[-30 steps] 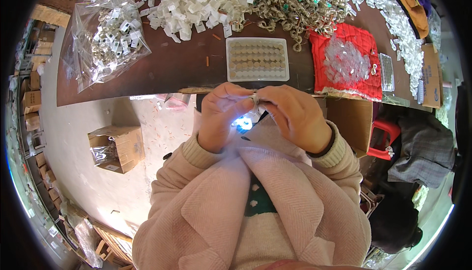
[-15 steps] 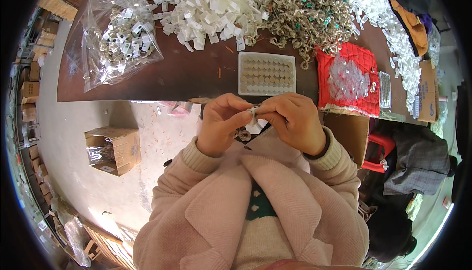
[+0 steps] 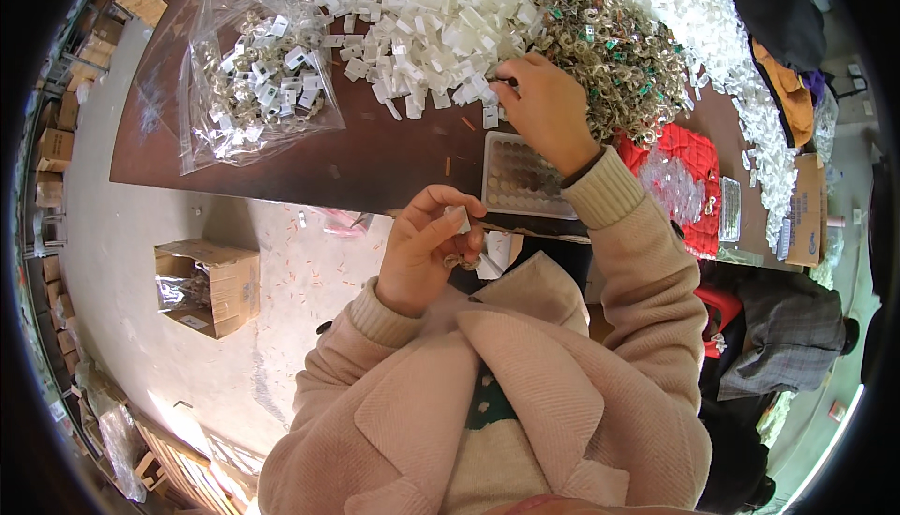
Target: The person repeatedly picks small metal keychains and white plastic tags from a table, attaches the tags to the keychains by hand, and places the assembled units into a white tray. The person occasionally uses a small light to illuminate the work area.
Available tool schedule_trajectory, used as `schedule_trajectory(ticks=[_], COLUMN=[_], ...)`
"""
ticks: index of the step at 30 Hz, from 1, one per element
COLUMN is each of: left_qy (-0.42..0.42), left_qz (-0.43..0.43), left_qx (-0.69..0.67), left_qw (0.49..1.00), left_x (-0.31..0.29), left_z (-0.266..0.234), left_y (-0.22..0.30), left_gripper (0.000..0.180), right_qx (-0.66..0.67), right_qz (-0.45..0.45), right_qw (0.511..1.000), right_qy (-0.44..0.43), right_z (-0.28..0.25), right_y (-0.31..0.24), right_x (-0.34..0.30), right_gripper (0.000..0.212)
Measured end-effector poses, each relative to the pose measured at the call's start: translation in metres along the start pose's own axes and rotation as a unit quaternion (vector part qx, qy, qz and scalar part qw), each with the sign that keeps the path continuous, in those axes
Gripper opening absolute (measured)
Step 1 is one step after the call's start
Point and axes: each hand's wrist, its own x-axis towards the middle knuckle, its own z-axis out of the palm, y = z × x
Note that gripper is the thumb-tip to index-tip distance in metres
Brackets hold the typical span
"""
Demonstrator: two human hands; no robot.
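My left hand [image 3: 424, 243] is closed above my lap, near the table's front edge. Between its thumb and fingers sits a small white plastic piece [image 3: 458, 219], and a beige coiled cord [image 3: 459, 261] hangs under the fingers. My right hand [image 3: 542, 103] reaches over the table, its thumb and forefinger curled in a pinch at the edge of a heap of white plastic pieces [image 3: 441, 23]. What its fingertips hold, if anything, is too small to make out. Under the right wrist, a clear tray of round beige discs [image 3: 516, 173] is partly hidden by the sleeve.
Right of the white heap lies a pile of coiled cords [image 3: 609, 46]. A clear bag [image 3: 267, 84] of white pieces and cords is at the left. A red quilted cloth [image 3: 694, 159] bears clear plastic bits. An open carton [image 3: 211, 285] stands on the floor.
My hands have come apart. The right one has moved forward to the white heap; the left keeps the white piece near the table edge. The view has shifted slightly.
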Motion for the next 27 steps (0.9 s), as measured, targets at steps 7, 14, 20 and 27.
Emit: schedule_trajectory(ticks=[7, 14, 20, 27], left_qy=[0.046, 0.041, 0.049, 0.038], left_qz=[0.041, 0.062, 0.089, 0.307], left_qx=[0.083, 0.130, 0.164, 0.374], left_qw=[0.995, 0.989, 0.981, 0.874], left_x=[0.001, 0.010, 0.010, 0.012], left_z=[0.003, 0.013, 0.018, 0.029], left_y=[0.005, 0.009, 0.019, 0.018], left_gripper=[0.012, 0.012, 0.014, 0.027], right_qx=[0.357, 0.408, 0.481, 0.175], right_qz=[0.134, 0.130, 0.126, -0.184], right_qw=[0.923, 0.903, 0.867, 0.967], right_qy=[0.043, 0.034, 0.029, 0.005], right_z=[-0.035, -0.035, -0.048, -0.068], right_y=[0.020, 0.023, -0.004, -0.057], right_x=[0.000, -0.009, -0.015, -0.054], right_gripper=[0.016, 0.016, 0.016, 0.020])
